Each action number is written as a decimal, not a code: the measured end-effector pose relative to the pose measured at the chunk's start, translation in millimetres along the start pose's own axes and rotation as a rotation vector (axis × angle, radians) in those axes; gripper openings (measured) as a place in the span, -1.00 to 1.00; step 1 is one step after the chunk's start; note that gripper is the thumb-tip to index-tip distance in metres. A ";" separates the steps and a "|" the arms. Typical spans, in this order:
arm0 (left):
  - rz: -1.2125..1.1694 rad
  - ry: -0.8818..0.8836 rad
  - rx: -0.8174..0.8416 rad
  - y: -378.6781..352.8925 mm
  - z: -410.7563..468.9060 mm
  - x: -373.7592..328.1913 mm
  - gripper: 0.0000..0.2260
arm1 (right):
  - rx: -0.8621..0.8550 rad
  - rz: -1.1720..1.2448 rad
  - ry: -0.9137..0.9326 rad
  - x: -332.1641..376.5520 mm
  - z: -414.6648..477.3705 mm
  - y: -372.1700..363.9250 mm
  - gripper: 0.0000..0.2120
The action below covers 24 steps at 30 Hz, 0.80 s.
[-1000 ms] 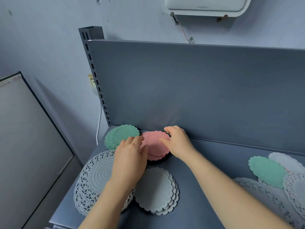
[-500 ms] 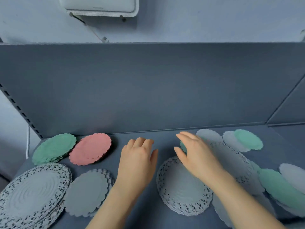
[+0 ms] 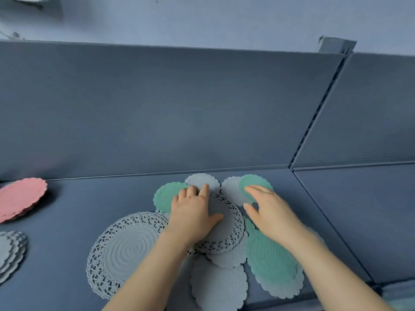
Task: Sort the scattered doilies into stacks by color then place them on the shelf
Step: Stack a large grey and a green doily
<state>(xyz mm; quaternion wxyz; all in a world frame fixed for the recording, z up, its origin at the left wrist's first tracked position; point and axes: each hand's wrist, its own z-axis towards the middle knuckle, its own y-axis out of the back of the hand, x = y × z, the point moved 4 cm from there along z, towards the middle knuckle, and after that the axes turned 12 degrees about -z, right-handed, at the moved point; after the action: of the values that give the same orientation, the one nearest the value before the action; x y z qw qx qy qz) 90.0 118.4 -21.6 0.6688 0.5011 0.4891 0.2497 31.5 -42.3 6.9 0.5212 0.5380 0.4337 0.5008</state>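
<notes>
Your left grip (image 3: 190, 218) is spread fairly wide and lies palm down, holding nothing. The palm rests on the lacy grey doily (image 3: 226, 230). The thumb splays out to the right across that same doily. The fingertips (image 3: 205, 188) reach forward to the near edge of a small grey scalloped doily (image 3: 202, 180). Just left of the knuckles sits a green doily (image 3: 165, 196), partly tucked under the fingers.

Your right grip (image 3: 271, 212) is open too, fingers straight and close together, thumb held apart toward the left. Its fingertips lie over a second green doily (image 3: 252, 181), which overlaps a pale grey ribbed doily (image 3: 232, 190) in the gap between your two grips. Whether the fingers press down or just skim it, I can't tell.

Under your right wrist lies a bigger green doily (image 3: 269, 259), resting on grey ones. Between your forearms lies a plain grey scalloped doily (image 3: 219, 286). Down and left of the left grip lies the large lace doily with ringed centre (image 3: 125, 250), flat on the shelf (image 3: 96, 198).

Well off to the left of both grips, the pink stack (image 3: 20, 199) sits near the shelf's back panel. The grey stack (image 3: 11, 250) lies nearer to you than the pink one.
</notes>
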 end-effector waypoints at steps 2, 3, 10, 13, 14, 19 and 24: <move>-0.036 0.038 -0.024 0.9 6.2 -3.8 -0.31 | 0.018 0.001 0.016 -19.2 10.2 -5.6 -0.64; -0.062 0.047 -0.036 2.3 8.7 -5.5 -0.32 | 0.031 0.000 0.014 -27.9 15.7 -8.9 -0.60; -0.157 0.046 -0.042 6.0 11.4 -14.5 -0.42 | 0.165 -0.021 0.037 -56.4 49.3 -29.4 -0.40; -0.213 0.056 -0.108 9.8 6.8 -17.1 -0.53 | 0.216 0.001 0.033 -60.9 57.4 -31.0 -0.34; -0.235 0.065 -0.128 11.1 5.4 -17.3 -0.55 | 0.213 0.030 0.025 -62.1 58.7 -30.0 -0.31; -0.306 0.090 -0.206 25.0 1.6 -14.6 -0.65 | 0.048 0.177 0.008 -61.1 57.8 -11.5 -0.35; -0.364 0.134 -0.287 50.3 -11.7 -3.0 -0.62 | -0.095 0.301 0.140 -37.8 54.5 21.5 -0.80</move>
<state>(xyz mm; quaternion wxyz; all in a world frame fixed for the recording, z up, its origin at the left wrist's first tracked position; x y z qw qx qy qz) 86.1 139.7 25.4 0.7331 0.2870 0.5741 0.2248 79.7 -88.3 27.5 0.4335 0.5355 0.3593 0.6294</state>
